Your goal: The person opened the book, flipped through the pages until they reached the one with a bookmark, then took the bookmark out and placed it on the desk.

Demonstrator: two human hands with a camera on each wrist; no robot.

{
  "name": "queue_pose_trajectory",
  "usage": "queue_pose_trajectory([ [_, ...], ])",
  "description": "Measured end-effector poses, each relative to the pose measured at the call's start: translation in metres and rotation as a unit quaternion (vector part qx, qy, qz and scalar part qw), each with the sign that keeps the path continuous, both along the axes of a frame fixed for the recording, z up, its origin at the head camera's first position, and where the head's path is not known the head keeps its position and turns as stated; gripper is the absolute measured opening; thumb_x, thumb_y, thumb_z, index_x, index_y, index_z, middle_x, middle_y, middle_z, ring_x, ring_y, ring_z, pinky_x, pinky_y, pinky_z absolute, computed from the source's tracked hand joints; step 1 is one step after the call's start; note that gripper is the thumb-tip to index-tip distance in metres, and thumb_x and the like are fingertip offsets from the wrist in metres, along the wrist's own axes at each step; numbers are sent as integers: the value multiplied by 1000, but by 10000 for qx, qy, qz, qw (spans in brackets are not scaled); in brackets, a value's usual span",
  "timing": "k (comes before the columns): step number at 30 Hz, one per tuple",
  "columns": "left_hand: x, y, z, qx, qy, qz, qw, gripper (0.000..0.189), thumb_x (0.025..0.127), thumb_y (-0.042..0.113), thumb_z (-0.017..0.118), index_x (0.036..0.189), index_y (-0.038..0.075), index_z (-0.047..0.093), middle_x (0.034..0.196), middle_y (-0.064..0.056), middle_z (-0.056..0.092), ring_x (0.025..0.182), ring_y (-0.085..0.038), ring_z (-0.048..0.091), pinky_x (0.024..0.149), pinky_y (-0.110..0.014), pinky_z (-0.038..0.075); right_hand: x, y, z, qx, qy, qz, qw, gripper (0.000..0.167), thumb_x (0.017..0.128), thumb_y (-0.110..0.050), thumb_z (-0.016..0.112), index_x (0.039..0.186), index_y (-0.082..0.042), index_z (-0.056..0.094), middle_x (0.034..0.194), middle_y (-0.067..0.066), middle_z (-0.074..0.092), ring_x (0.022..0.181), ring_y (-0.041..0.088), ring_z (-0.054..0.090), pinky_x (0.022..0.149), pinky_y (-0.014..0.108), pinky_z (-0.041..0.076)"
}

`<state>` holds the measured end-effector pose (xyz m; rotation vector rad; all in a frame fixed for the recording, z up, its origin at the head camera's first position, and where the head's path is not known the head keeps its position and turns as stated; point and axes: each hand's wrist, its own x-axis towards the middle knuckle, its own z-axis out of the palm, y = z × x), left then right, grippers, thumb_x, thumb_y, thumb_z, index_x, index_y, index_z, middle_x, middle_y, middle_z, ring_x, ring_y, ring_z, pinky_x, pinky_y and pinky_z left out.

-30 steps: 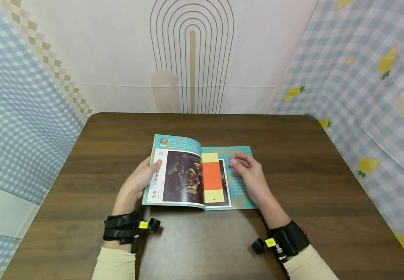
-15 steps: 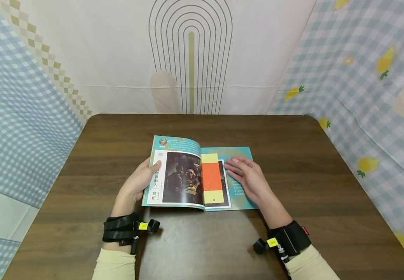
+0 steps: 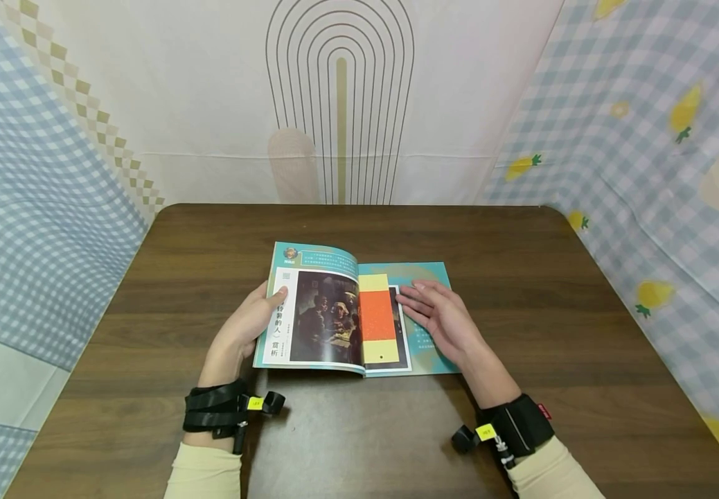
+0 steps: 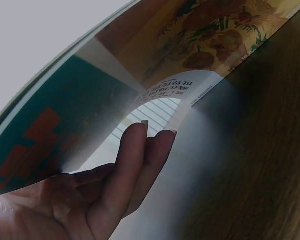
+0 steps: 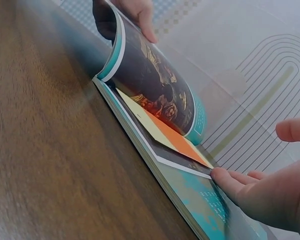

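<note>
An open book [image 3: 281,256] lies on the table, its left side raised and curved in the head view. My left hand [image 3: 250,319] grips the outer edge of that side, thumb on the page and fingers underneath. From below, the left wrist view shows the printed cover [image 4: 85,105] above the hand's fingers [image 4: 132,155]. Along the gutter, on the right page, lies a yellow and orange strip of card [image 3: 377,315]. My right hand [image 3: 443,315] rests on the right page with fairly straight fingers; its fingertips touch the page beside the card in the right wrist view.
The book stands near the middle of a dark wooden table [image 3: 496,242]. A white cloth [image 3: 210,83] with an arch pattern hangs behind it. Blue checked cloths [image 3: 634,173] hang at both sides. Black straps with small cameras [image 3: 272,402] sit on both wrists.
My right hand has come down and slightly left onto the right page, its bent fingers straightening. The left hand keeps its grip on the book, and the card has not moved.
</note>
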<state>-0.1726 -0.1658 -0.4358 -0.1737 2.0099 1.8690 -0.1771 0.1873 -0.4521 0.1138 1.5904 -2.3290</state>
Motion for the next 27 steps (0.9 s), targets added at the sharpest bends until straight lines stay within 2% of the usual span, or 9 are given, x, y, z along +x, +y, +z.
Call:
queue_pose_trajectory([
  [12, 0, 0, 1, -32, 74, -61, 9999, 54, 117, 31, 35, 164, 8, 27, 110, -13, 70, 88, -21, 73, 72, -38, 62, 0, -2, 0, -128, -29, 50, 9999, 64, 112, -30, 57, 159, 5, 28, 161, 26, 43, 145, 41, 49, 116, 46, 44],
  [27, -1, 0, -2, 10, 58, -80, 10000, 52, 117, 31, 35, 162, 7, 30, 108, -12, 70, 87, -21, 73, 72, -39, 62, 2, -4, 0, -68, 143, 214, 9996, 64, 112, -31, 56, 158, 4, 27, 161, 27, 43, 146, 43, 48, 115, 47, 45],
])
